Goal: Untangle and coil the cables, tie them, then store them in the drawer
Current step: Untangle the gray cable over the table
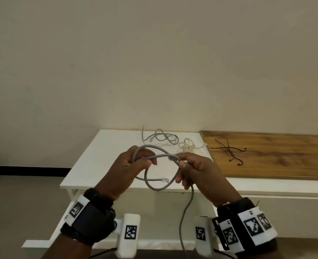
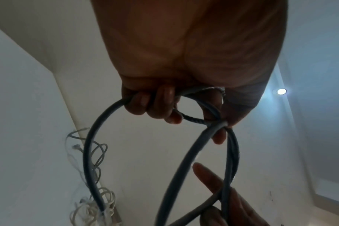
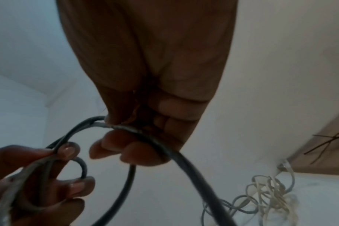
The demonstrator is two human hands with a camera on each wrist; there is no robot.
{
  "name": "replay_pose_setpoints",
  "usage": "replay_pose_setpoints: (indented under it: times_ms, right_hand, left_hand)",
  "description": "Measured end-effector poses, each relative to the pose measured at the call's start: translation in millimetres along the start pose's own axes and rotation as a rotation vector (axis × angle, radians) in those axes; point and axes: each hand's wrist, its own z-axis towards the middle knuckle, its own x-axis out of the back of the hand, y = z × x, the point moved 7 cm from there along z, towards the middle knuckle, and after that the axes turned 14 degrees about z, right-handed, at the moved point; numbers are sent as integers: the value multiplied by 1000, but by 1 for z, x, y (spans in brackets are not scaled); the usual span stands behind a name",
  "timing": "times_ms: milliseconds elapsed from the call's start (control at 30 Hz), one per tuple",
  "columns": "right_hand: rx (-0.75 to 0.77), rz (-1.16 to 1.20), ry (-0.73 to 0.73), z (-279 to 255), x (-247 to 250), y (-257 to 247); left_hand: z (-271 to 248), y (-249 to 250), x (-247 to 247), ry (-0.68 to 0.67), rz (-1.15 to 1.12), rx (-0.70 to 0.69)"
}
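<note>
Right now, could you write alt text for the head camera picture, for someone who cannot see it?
Two hands, left hand and right hand, hold a looped grey network cable above a white table. Behind lie a tangled grey cable and a knotted cream cord; thin black ties rest on a wooden board.

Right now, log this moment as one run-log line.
stage: coiling | left hand: grips grey cable loop | right hand: pinches same cable | two tangled cables on white table | black ties untouched
</note>
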Motion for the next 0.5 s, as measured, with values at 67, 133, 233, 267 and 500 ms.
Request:
replay_pose_setpoints:
  times_ms: [67,133,233,267,500]
  right_hand:
    - [5,-89,32,1,1,1]
    - [22,-188,84,1,2,2]
    - [61,-298,105,1,-3,5]
    - [70,-322,104,1,-5,6]
    - [119,-457,76,3,-3,6]
  left_hand:
    - [1,-4,-1,-2,32,9]
    - [1,-9,-2,1,67,25]
    - [0,-11,-2,60,190,7]
    - [0,-12,1,102,210,12]
    - [-1,-12,5,161,98,45]
